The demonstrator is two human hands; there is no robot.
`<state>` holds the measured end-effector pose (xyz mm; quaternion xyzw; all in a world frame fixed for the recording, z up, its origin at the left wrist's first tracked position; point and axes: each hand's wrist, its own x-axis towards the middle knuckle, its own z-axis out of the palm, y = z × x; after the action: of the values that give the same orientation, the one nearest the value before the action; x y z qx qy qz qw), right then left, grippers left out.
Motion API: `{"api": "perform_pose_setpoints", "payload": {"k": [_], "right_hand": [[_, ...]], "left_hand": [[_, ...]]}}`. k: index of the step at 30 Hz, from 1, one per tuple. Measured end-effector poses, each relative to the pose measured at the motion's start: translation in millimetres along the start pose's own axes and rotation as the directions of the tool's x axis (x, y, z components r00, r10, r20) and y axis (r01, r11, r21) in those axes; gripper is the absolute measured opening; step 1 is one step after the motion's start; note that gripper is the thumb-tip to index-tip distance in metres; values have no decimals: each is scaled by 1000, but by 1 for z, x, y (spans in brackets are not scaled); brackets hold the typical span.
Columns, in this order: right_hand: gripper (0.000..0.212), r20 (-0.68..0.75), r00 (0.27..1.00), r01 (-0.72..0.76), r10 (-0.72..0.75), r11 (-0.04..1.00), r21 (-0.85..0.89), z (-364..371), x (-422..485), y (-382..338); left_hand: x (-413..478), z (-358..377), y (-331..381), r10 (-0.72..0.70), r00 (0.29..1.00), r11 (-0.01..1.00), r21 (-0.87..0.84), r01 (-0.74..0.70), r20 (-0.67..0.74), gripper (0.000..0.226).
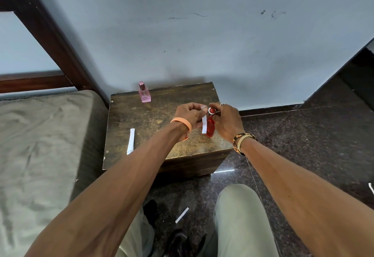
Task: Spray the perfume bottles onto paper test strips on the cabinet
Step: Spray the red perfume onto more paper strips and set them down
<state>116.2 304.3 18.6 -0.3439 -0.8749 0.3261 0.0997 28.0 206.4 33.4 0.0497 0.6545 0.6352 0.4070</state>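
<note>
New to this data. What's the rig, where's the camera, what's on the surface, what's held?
No machine here: a person works bare-handed. The single picture comes from a head-worn camera looking down along both forearms. The left hand pinches a white paper strip beside the red perfume bottle, which the right hand grips near its top. On the wooden cabinet a pink perfume bottle stands at the back and a second strip lies near the left edge. A third strip lies on the floor.

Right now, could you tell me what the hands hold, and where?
The left hand pinches a paper strip near its top end; the right hand grips the red bottle at its top.
</note>
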Motion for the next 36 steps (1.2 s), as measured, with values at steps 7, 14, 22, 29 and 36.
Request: {"api": "perform_pose_setpoints", "payload": {"k": [7, 14, 22, 29, 36], "right_hand": [[48, 23, 1000, 10, -10, 1000, -13, -3, 0, -2], [42, -132, 990, 43, -40, 999, 16, -11, -6, -9], [22, 18, 980, 189, -196, 964, 187, -33, -26, -58], [7, 111, 983, 118, -143, 971, 208, -31, -44, -85], [15, 184, 972, 119, -143, 984, 135, -36, -68, -122]], "left_hand": [[1, -2, -1, 9, 1000, 1000, 12, -9, -3, 7], [-2, -18, 1, 87, 995, 995, 59, -84, -54, 8], [-31, -44, 20, 283, 959, 939, 211, -273, -17, 21], [-68, -70, 31, 372, 928, 890, 281, -360, 13, 24], [-100, -89, 40, 393, 919, 883, 264, -389, 38, 39]]}}
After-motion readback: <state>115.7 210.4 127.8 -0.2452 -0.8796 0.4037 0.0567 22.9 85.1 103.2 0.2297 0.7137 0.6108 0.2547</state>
